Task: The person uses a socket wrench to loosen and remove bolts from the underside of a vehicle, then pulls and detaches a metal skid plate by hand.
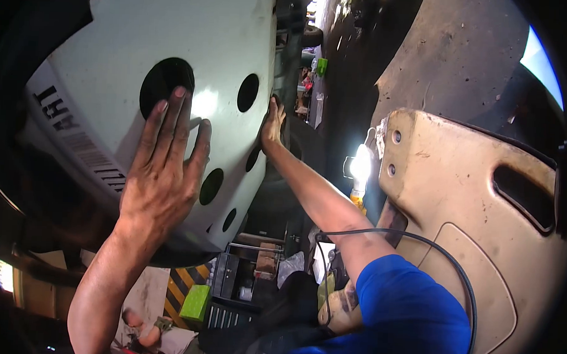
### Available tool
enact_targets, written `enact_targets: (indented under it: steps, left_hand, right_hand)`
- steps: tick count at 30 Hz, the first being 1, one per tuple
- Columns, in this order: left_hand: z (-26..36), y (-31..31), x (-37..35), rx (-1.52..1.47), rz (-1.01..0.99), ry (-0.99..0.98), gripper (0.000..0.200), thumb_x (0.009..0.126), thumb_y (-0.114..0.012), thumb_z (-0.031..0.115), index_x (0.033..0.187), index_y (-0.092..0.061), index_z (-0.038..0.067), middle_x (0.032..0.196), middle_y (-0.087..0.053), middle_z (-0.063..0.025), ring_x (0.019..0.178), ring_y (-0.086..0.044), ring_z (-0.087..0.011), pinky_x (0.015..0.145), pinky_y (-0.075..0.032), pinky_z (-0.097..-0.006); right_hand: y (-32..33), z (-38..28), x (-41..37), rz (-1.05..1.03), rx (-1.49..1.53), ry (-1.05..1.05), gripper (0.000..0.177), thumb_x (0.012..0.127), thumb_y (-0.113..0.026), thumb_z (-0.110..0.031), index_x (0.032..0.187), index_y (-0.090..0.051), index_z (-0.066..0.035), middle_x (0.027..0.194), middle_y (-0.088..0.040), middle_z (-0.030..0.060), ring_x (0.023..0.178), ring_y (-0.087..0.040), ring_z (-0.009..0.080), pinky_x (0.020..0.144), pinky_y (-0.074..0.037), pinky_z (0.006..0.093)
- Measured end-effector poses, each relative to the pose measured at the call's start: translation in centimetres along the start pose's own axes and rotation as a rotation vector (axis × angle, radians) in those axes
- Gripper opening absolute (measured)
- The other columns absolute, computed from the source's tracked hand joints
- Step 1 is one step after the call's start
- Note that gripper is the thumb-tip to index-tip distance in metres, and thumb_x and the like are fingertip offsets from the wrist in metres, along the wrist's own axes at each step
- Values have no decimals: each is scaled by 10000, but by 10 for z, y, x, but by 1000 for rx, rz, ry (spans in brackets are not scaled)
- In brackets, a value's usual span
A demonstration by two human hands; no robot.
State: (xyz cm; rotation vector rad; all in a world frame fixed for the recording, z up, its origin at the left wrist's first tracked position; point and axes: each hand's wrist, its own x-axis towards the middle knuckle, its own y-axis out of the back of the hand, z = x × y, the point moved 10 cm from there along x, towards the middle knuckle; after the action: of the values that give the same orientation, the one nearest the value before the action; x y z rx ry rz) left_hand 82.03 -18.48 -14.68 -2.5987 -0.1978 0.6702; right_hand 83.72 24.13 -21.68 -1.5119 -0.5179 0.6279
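Note:
A large white panel (122, 53) with black round spots or holes and dark lettering along its left edge fills the upper left. My left hand (162, 154) lies against its face, palm toward it, fingers stretched out, with the fingertips over the biggest black circle (165, 73). On the panel's right edge rests my right hand (273, 122), fingers extended along the side and partly hidden. Neither hand grips a separate object.
A lit lamp (360, 170) hangs beside a beige moulded panel (458, 177) on the right. A black cable (440, 248) arcs near my right arm. Below are a tool chest (230, 281), a green box (195, 302) and another person (144, 331) at lower left.

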Motion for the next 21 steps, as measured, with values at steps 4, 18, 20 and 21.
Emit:
enact_targets:
  steps: [4, 18, 20, 21]
  left_hand:
    - [-3, 0, -1, -32, 19, -13, 371, 927, -692, 251, 1256, -675, 81, 1565, -448, -235, 1539, -312, -328, 1303, -176, -473]
    - [-1, 13, -6, -9, 84, -1, 282, 932, -716, 209, 1189, -705, 94, 1551, -483, -188, 1522, -356, -285, 1292, -232, -448]
    - [-3, 11, -5, -21, 70, -7, 277, 931, -713, 197, 1185, -705, 86, 1534, -498, -201, 1512, -374, -292, 1289, -239, -448]
    - [-4, 10, -6, -24, 57, -13, 275, 931, -712, 191, 1183, -704, 82, 1525, -506, -208, 1507, -383, -295, 1288, -242, -449]
  right_hand:
    - [-13, 22, 9, -22, 44, 29, 863, 1044, -259, -687, 1599, -278, -27, 1656, -197, 250, 1543, -106, 426, 1257, -140, 480]
    - [-19, 24, 2, -49, -48, 123, 751, 1078, -247, -607, 1620, -282, -89, 1691, -146, 265, 1557, -78, 451, 1274, -62, 505]
    - [-5, -5, -20, -56, 28, 45, 708, 1090, -252, -570, 1622, -284, -103, 1684, -164, 272, 1558, -74, 456, 1274, -63, 504]
    - [-4, -4, -26, -61, 70, 1, 688, 1096, -255, -551, 1623, -285, -110, 1680, -172, 275, 1558, -71, 458, 1274, -64, 504]
